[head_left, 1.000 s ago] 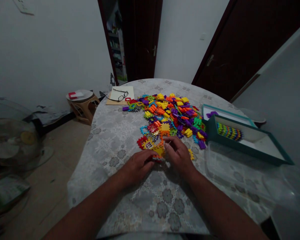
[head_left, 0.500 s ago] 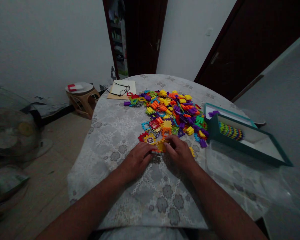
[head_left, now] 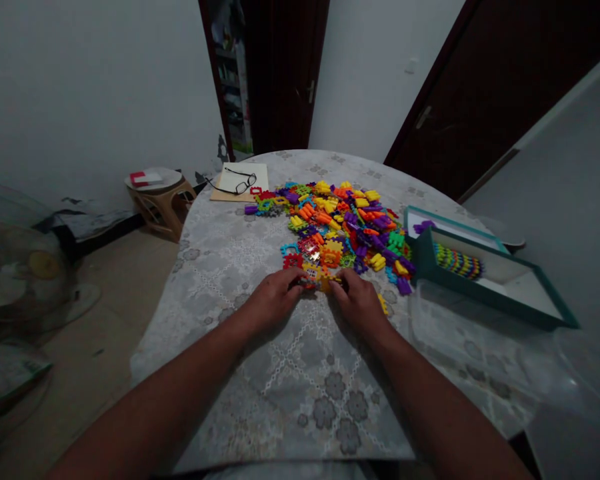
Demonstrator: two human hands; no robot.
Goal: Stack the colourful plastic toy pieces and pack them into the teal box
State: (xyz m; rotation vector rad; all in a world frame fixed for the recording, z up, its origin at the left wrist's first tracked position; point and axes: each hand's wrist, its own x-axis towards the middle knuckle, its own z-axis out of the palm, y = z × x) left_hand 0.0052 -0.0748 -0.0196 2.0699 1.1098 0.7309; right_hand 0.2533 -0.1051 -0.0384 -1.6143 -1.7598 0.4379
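Note:
Between my hands is a small joined piece of yellow, orange and red interlocking plastic building blocks [head_left: 325,283], one with a white window pattern. My left hand [head_left: 274,297] pinches its left end, near a red part. On the other side, my right hand [head_left: 359,303] grips the yellow-orange end between thumb and fingers. My fingers hide parts of both ends. Just beyond lies a heap of loose blocks [head_left: 350,223] in purple, yellow, orange, green, blue and red. A single yellow block [head_left: 383,304] rests beside my right hand.
A green-edged box [head_left: 505,303] with a striped row of pieces stands to the right, near a clear plastic tray [head_left: 445,320]. Eyeglasses [head_left: 242,187] lie on a pad [head_left: 225,196] at the far left. A stool [head_left: 163,207] and a fan [head_left: 25,263] stand off the table [head_left: 205,267].
The joined blocks are raised and tilted slightly, and my left hand has moved a little up and away. My right hand still grips the other end. The view has shifted slightly.

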